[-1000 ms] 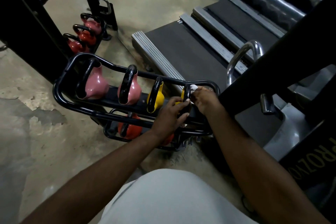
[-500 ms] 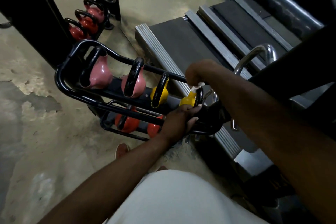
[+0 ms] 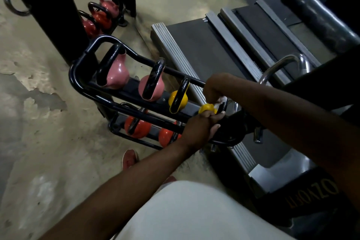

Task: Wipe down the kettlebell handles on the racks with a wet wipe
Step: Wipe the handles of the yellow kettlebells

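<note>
The kettlebell handle being wiped is standing at the near, right end of the rack, on its top tier, atop a small yellow kettlebell. Nearest, the left hand is gripping the rack's front rail just below that bell, fingers curled over and thumb beneath. Just beyond, the right hand is bending down at the wrist, its curled fingers pinching a white wet wipe against the handle. Farther along the tier, a second yellow kettlebell and two pink kettlebells are sitting, with orange kettlebells lying on the tier below. A treadmill is lying beyond, and red kettlebells are sitting in a second rack farthest off.
</note>
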Available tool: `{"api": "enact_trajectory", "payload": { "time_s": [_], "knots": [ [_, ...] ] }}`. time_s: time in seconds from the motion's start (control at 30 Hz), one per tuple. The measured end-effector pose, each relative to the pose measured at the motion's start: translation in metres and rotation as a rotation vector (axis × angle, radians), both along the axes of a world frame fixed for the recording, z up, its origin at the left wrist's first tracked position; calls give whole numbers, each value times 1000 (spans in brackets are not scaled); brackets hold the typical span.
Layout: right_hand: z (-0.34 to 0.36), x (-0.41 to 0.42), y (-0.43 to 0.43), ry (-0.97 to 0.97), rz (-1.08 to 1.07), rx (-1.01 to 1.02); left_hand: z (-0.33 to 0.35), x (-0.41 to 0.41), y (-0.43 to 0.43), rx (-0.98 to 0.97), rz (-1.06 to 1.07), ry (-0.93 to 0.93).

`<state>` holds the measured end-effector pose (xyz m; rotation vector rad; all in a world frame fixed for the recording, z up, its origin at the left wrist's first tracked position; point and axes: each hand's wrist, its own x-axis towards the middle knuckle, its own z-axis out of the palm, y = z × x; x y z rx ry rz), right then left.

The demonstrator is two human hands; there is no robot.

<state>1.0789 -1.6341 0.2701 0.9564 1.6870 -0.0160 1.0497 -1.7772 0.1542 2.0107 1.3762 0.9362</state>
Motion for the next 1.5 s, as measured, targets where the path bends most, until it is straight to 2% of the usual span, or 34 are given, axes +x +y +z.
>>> {"api": "enact_trajectory", "payload": {
  "time_s": [0.1, 0.17, 0.27, 0.3, 0.33, 0.4, 0.47, 0.53, 0.63, 0.73, 0.93, 1.07, 1.13, 1.2, 1.3, 1.4, 1.5],
  "knots": [
    [-4, 16, 1, 131, -95, -36, -3, 0, -4, 6, 6, -26],
    [-8, 42, 5, 412, -339, 75, -1, -5, -4, 4, 26, -70],
    [-26, 81, -18, 921, -642, 487, -2, -14, 2, 2, 56, -62],
    [-39, 92, -31, 1084, -804, 597, -2, -17, 4, -9, 71, -85],
    [-51, 98, -42, 1282, -1027, 618, -3, -18, 6, -28, 77, -124],
    [-71, 106, -57, 1673, -1480, 412, -2, -18, 8, -53, 68, -156],
    [-82, 107, -64, 1918, -1733, 231, 1, -17, 9, -58, 57, -142],
    [-83, 106, -76, 1996, -1845, 159, 2, -19, 10, -54, 45, -136],
    [-87, 110, -84, 1997, -1933, 65, 3, -20, 9, -47, 20, -123],
    [-82, 105, -76, 2034, -1931, 87, 3, -18, 8, -69, 41, -144],
    [-74, 114, -109, 2000, -1960, -7, 12, -24, 10, -151, 43, -188],
    [-74, 115, -115, 2094, -1966, 215, 35, -30, 45, -219, 61, -236],
    [-71, 110, -120, 2106, -1900, 341, 50, -35, 84, -226, 6, -127],
    [-69, 102, -124, 2092, -1686, 505, 66, -39, 123, -292, -139, 143],
    [-65, 92, -125, 1865, -1139, 832, 78, -38, 160, -388, -543, 496],
    [-59, 83, -132, 1608, -723, 969, 80, -35, 175, -463, -718, 502],
    [-58, 74, -141, 1377, -498, 996, 79, -27, 181, -438, -728, 471]
  ]
}}
